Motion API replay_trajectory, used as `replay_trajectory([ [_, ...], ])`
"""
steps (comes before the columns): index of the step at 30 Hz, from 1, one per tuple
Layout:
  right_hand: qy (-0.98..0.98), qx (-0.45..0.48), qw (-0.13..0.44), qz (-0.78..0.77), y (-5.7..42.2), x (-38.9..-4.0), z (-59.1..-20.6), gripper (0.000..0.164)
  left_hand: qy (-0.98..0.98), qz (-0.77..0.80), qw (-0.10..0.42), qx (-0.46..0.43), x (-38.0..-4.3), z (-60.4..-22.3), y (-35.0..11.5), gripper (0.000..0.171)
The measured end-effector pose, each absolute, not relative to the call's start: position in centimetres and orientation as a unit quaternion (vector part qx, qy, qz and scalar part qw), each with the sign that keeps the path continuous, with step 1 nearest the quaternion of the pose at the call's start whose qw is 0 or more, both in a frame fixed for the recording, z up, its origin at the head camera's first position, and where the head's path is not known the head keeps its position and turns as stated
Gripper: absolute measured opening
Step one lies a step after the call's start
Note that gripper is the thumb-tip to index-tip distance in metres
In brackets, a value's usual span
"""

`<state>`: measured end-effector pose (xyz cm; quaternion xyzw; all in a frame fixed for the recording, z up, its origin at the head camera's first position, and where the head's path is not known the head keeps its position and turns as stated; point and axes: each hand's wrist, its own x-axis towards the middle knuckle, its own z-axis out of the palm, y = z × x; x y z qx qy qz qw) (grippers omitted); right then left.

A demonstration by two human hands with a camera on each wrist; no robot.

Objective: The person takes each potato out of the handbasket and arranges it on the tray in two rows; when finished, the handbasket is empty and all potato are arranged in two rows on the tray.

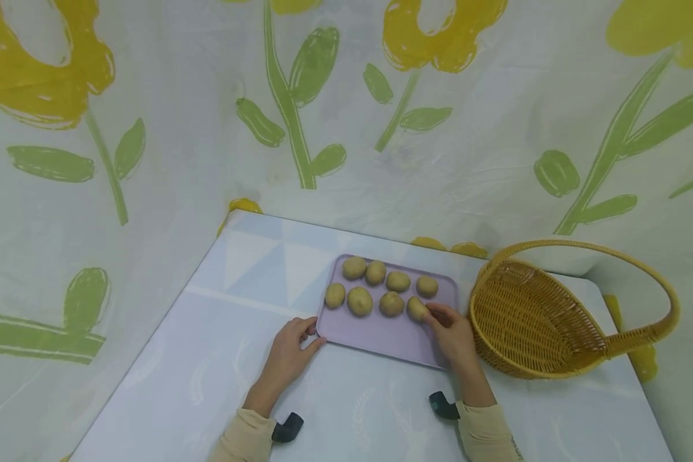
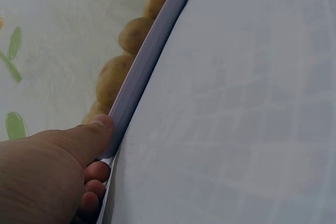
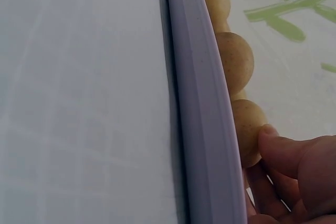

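A lilac tray (image 1: 381,333) lies on the table with several potatoes (image 1: 360,301) in two rows, filling its far part. My right hand (image 1: 453,335) pinches the rightmost potato (image 1: 417,309) of the near row between thumb and fingers. In the right wrist view the thumb presses on this potato (image 3: 249,129), fingers curled behind it. At the tray's near left corner, my left hand (image 1: 290,351) holds the edge. The left wrist view has its thumb (image 2: 100,129) on the tray rim (image 2: 137,80) and the other fingers curled below.
Right of the tray stands a woven wicker basket (image 1: 531,321) with a tall arched handle, close to my right forearm. A flower-patterned cloth (image 1: 346,128) hangs behind the pale patterned table (image 1: 208,359). Dark curved pieces (image 1: 289,428) stick out from both sleeves.
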<state>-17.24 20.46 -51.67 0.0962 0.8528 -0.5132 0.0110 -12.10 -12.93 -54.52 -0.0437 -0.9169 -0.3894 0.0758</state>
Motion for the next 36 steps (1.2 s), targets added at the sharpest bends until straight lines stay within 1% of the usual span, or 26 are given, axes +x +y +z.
replay_trajectory([
  [9,0.848,0.101,0.016,-0.521,20.54,-17.37,-51.91,0.036,-0.916,-0.391,0.077,-0.041,-12.17,-54.59,-12.83,0.041],
  [22,0.848,0.113,0.014,-0.518,20.81,-17.1,-51.77,0.037,-0.918,-0.388,0.07,-0.046,-12.48,-54.55,-12.63,0.038],
  [29,0.848,0.1,0.02,-0.521,20.96,-16.92,-51.68,0.041,-0.917,-0.391,0.066,-0.045,-12.56,-54.51,-12.57,0.038],
  [36,0.854,0.092,0.012,-0.512,20.6,-16.86,-51.3,0.042,-0.915,-0.393,0.076,-0.052,-12.55,-54.32,-12.72,0.037],
])
